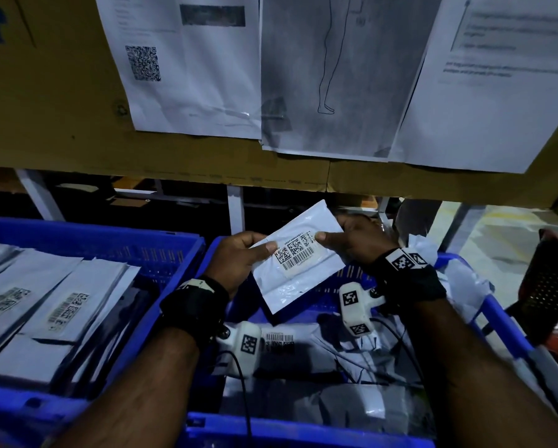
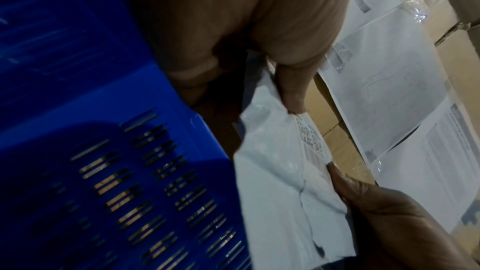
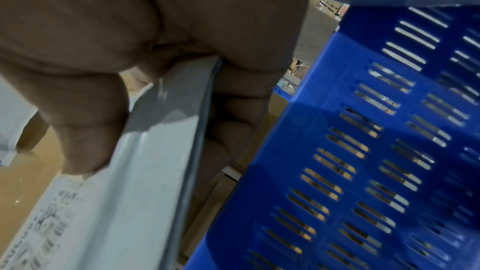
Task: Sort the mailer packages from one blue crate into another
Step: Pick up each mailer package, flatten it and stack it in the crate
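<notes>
I hold a small white mailer (image 1: 298, 253) with a barcode label up in the air over the right blue crate (image 1: 303, 431). My left hand (image 1: 238, 258) pinches its left edge, thumb on the label side. My right hand (image 1: 351, 240) pinches its right edge, thumb on top and fingers behind. The left wrist view shows the mailer (image 2: 283, 182) with my left thumb (image 2: 291, 89) on it. From the right wrist, the mailer (image 3: 145, 171) appears edge-on under my right thumb (image 3: 85, 141). The left blue crate (image 1: 161, 250) holds several white mailers (image 1: 58, 302) laid in rows.
The right crate holds loose grey and white mailers (image 1: 335, 389) under my forearms. A cardboard wall (image 1: 45, 108) with taped printed sheets (image 1: 187, 59) hangs low over the far side. A red perforated basket (image 1: 552, 286) stands at the right edge.
</notes>
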Demonstrator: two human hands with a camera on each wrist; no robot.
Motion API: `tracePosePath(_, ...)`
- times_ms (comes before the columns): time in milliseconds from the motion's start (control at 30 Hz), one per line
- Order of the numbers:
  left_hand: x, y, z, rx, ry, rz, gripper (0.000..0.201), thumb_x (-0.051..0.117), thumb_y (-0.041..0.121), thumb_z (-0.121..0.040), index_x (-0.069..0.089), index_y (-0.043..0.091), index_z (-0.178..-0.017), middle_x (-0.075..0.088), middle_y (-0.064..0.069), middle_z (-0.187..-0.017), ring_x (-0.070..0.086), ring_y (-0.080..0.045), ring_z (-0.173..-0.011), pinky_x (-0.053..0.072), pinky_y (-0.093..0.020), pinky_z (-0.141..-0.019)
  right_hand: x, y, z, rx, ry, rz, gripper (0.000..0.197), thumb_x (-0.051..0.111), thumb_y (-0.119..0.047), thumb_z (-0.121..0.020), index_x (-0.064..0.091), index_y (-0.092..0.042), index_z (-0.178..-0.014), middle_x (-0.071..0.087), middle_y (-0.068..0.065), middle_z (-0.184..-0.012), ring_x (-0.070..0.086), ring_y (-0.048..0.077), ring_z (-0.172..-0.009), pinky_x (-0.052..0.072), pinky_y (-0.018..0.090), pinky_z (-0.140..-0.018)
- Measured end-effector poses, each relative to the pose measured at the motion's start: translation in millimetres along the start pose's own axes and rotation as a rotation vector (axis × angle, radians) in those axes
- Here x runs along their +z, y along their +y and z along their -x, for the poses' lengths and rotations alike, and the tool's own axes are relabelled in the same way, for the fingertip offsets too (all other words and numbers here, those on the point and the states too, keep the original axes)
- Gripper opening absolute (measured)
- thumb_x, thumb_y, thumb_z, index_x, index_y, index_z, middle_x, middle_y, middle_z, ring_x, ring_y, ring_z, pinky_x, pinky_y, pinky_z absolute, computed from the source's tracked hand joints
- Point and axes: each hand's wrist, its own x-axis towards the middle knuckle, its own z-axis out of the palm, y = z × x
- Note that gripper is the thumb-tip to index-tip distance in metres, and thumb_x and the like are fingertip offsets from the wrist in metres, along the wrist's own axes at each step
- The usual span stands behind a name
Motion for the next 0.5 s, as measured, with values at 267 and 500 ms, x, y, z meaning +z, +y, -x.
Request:
tracePosePath(267, 1.4, 0.8, 0.9, 0.005, 0.002, -0.002, 0.012, 0.063, -0.003, -0.088, 0.067, 0.005, -0.08, 0.074, -0.002, -0.071, 0.067, -0.011, -0.061, 0.055, -0.022, -0.063, -0.5, -0.5, 0.5, 0.022, -0.026, -0.06, 0.029, 0.067, -0.011, -0.09, 0.065, 0.005, -0.114, 0.071, 0.018, -0.094, 0.067, 0.009, -0.055, 0.047, 0.018, -0.047)
tracePosePath(500, -3.0, -3.0, -1.3, 0.037, 0.004, -0.143, 0.014, 0.063, 0.005, -0.092, 0.072, 0.011, -0.083, 0.074, -0.002, -0.079, 0.066, -0.014, -0.072, 0.054, -0.028, -0.074, -2.2, 7.1, -6.8, 0.036, -0.013, -0.018, 0.033, 0.076, -0.026, -0.083, 0.069, -0.004, -0.108, 0.074, 0.016, -0.093, 0.069, 0.031, -0.073, 0.054, 0.032, -0.063)
